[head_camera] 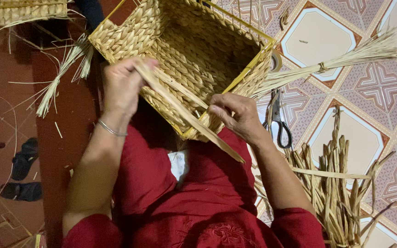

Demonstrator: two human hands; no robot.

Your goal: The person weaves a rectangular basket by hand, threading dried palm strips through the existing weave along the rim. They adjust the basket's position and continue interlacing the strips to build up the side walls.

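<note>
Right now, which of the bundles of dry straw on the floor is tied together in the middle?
The long pale bundle at upper right, bound with a knot around its middle. The darker pile beside the scissors lies loose, untied.

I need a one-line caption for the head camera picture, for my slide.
Two bare hands, left hand and right hand, pull a flat straw strip across a woven basket; scissors lie beside it.

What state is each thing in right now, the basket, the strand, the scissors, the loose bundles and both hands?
Basket: half woven, tilted on the lap, opening toward the camera.
Strand: flat, stretched between both hands across the rim.
Left hand: closed on the strand's upper end.
Right hand: pinching the strand at the rim.
Scissors: closed, lying on the floor.
Tied bundle: bound, on the tiles.
Loose bundle: untied, piled.
</note>
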